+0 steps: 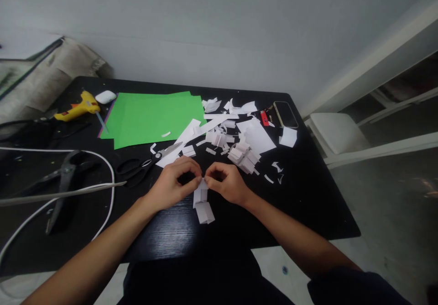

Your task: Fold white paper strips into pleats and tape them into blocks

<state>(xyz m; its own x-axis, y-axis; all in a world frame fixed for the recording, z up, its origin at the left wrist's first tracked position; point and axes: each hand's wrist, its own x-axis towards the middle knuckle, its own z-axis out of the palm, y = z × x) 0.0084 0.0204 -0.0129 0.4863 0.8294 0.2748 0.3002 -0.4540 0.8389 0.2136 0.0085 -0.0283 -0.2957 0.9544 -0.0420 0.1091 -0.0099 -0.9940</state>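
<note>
My left hand (178, 182) and my right hand (226, 182) meet over the front middle of the table. Thumb and forefinger of each are pinched together on a small piece of white paper, mostly covered by the fingertips. Just below the fingers lie folded white paper pieces (204, 212), partly overlapping. A heap of folded white paper pieces (243, 155) sits beyond my right hand. To the left of my left hand rest black-handled scissors (138, 167), their blades lying on white paper strips (185, 136).
Green sheets (153, 118) lie at the back left beside a yellow glue gun (80, 106) and a white case (106, 97). A white cable (112, 177) loops across the left side. At the back right are a red lighter (264, 118) and a phone (286, 114).
</note>
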